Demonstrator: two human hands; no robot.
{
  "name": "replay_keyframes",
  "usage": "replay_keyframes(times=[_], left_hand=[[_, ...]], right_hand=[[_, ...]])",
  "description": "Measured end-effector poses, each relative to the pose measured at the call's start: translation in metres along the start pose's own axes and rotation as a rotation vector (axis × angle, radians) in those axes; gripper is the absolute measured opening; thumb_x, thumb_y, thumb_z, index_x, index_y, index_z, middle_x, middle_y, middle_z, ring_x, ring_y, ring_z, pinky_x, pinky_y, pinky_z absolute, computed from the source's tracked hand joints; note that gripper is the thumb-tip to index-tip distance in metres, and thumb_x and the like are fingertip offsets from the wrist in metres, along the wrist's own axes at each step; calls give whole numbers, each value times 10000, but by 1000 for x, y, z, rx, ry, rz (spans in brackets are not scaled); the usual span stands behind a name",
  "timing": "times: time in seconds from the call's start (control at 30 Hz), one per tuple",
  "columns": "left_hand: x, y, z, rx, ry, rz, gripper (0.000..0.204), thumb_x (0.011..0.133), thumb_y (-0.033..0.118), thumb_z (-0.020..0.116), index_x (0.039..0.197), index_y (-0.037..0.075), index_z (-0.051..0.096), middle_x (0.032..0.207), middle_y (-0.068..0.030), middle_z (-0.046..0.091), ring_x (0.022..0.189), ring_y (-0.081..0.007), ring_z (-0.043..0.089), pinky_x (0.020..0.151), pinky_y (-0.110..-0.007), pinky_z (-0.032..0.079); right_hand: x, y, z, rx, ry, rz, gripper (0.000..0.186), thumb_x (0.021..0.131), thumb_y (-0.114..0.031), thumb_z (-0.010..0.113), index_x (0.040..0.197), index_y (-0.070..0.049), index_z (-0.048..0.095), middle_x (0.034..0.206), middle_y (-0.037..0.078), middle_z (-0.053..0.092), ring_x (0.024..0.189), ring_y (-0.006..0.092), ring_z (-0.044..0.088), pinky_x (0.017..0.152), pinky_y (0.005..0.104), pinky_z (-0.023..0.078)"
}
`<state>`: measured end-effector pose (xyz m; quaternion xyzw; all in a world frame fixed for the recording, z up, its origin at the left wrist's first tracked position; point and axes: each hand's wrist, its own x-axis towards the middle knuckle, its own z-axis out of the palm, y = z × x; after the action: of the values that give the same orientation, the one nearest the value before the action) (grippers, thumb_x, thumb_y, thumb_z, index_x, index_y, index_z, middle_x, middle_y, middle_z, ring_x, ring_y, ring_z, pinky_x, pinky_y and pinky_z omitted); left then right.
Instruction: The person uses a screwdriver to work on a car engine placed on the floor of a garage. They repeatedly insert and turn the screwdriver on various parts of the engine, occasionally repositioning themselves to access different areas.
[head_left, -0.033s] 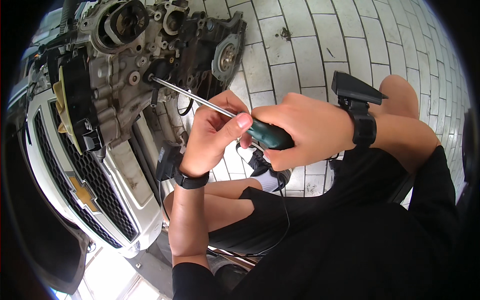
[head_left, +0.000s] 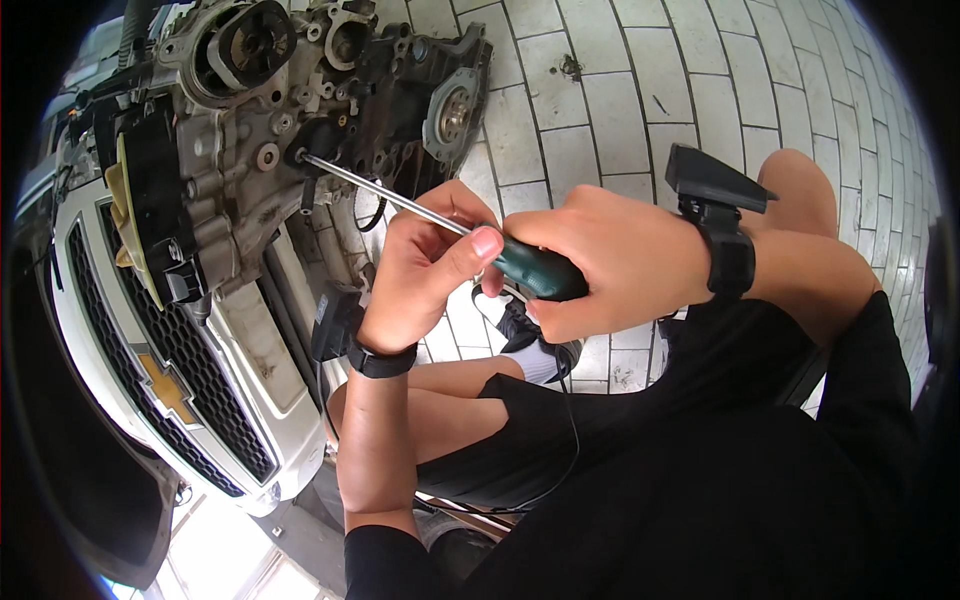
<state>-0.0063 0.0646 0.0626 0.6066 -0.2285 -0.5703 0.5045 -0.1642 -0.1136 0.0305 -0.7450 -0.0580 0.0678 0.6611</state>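
A long screwdriver [head_left: 545, 272] with a dark green handle and a bright steel shaft slants up to the left. Around its handle my right hand [head_left: 625, 262] is wrapped from behind. My left hand [head_left: 425, 262] pinches it where the shaft meets the handle, the thumb lying along the top. The shaft's tip meets a round black part [head_left: 318, 140] on the side of a bare metal engine [head_left: 215, 150]; how deep the tip sits cannot be made out. Some fingers of the left hand are hidden behind the tool.
A white car front [head_left: 290, 385] with a black mesh grille stands left, below the engine. A toothed round plate [head_left: 452, 116] sits at the engine's right end. A thin black cable [head_left: 574, 440] hangs by my legs. Pale tiles [head_left: 610, 80] cover the floor.
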Motion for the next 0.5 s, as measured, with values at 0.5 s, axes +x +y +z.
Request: replay_keyframes(times=[0.5], left_hand=[[-3, 0, 13, -249, 50, 234, 413, 972, 221, 743, 1244, -46, 585, 1025, -105, 686, 811, -147, 687, 758, -273, 562]], right_hand=[[-21, -2, 7, -733, 770, -799, 403, 743, -59, 839, 1096, 55, 684, 694, 71, 610, 486, 139, 541, 409, 261, 374]])
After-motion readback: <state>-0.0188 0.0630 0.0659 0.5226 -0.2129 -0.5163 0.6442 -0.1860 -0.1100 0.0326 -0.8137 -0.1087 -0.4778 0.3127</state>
